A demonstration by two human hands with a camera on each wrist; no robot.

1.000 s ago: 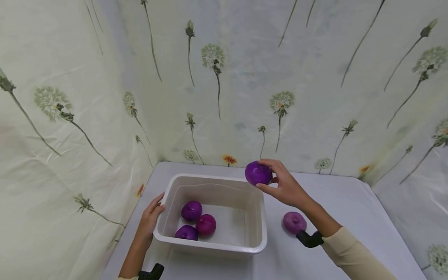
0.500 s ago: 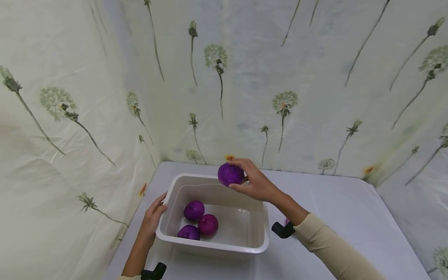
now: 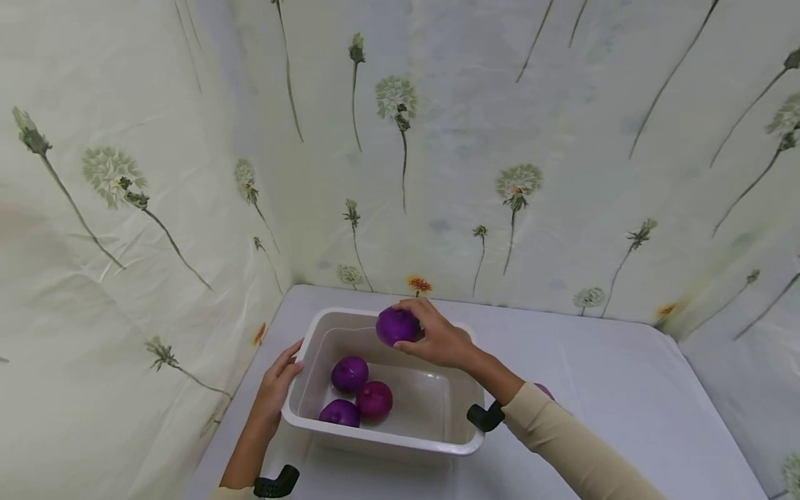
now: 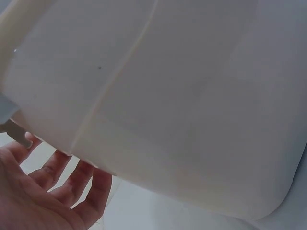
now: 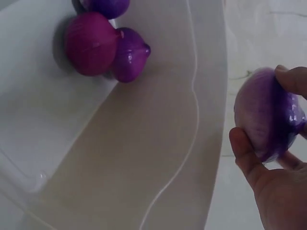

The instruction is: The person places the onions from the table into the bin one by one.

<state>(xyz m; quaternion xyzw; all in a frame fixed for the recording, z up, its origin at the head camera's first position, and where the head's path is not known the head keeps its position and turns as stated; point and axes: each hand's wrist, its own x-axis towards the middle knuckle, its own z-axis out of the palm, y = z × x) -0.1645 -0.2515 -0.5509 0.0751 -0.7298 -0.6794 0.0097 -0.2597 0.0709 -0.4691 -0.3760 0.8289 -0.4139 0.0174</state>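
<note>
1. The purple onion (image 3: 396,327), raised near the far rim of the bin (image 3: 387,436), should be firm, light, maybe slippery; its round middle suits holding.
2. My right hand (image 3: 435,338) pinches it, spread to its width.
3. My left hand (image 3: 277,386) grips the bin's left rim.

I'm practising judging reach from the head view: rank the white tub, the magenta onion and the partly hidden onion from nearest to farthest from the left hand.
1. White tub: touching the left hand at its left side.
2. Magenta onion: inside the tub.
3. Partly hidden onion: right of the tub, mostly behind the right sleeve.
</note>
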